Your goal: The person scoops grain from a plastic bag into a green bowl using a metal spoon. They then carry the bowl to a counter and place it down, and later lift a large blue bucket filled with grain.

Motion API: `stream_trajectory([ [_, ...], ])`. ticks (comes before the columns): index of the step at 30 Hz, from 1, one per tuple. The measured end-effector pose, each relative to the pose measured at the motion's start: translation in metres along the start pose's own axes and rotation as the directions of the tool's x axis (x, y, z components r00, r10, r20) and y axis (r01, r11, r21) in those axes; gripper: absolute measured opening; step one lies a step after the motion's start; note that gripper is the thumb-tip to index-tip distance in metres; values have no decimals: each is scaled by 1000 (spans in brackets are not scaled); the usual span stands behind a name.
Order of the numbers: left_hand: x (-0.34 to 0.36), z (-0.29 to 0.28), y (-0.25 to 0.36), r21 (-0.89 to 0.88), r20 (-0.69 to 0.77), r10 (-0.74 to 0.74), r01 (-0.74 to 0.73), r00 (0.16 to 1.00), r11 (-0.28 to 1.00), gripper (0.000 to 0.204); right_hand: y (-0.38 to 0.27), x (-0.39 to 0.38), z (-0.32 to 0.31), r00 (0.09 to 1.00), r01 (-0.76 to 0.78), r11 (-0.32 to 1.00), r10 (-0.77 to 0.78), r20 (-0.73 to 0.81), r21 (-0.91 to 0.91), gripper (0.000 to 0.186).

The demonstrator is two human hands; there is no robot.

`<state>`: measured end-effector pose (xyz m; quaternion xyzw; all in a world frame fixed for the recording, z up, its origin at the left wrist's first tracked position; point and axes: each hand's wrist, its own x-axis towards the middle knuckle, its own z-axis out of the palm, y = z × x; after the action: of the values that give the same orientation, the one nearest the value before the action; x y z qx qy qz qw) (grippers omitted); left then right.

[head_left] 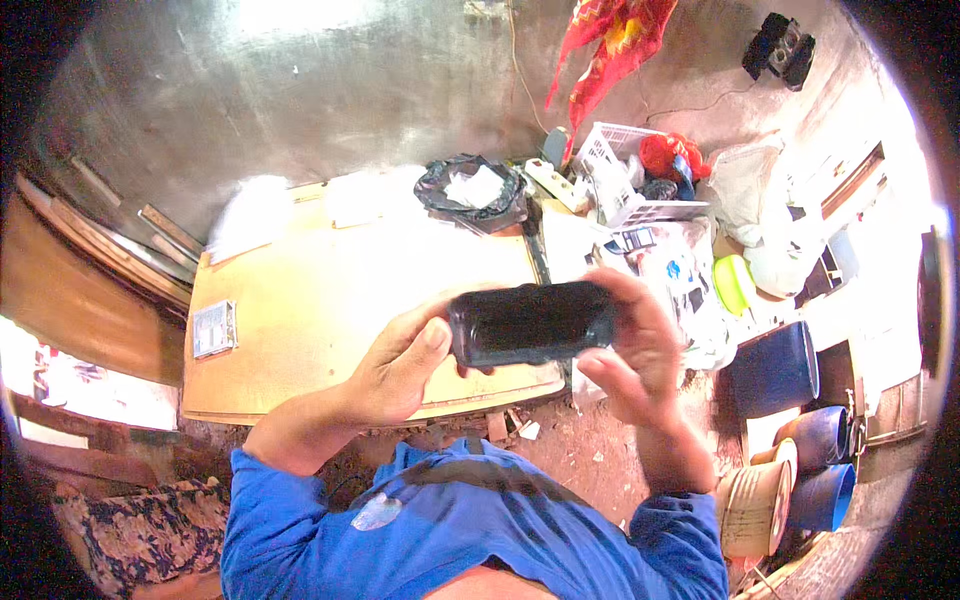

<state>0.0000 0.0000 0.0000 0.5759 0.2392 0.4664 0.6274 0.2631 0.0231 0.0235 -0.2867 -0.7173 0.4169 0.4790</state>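
Note:
A black smartphone (pixel 533 325) is held sideways in front of me, its dark screen turned up toward me. My left hand (pixel 400 365) grips its left end, thumb along the edge and the other fingers mostly hidden behind it. Around the right end closes my right hand (pixel 645 350), with the thumb near the lower right corner and slight blur on the fingers. Below the phone lies a light wooden table (pixel 290 365), its near edge passing just under my hands. On the table's left side rests a small flat box (pixel 214 330) with a pale face.
At the table's back stands a black plastic bag (pixel 432 190) with white stuff inside. A white plastic basket (pixel 655 211), a power strip (pixel 558 185) and a yellow-green object (pixel 734 285) crowd the right. Blue barrels (pixel 775 370) and a beige drum (pixel 750 510) stand lower right.

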Motion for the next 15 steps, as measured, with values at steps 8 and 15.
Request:
stream_trajectory([
  [8,-75,-90,23,524,-436,218,49,873,850,78,285,-86,-28,616,-550,835,411,-672,7,50],
  [15,-128,-89,98,820,-352,701,-157,620,550,87,411,-105,-62,498,-651,748,294,-816,-128,62],
])
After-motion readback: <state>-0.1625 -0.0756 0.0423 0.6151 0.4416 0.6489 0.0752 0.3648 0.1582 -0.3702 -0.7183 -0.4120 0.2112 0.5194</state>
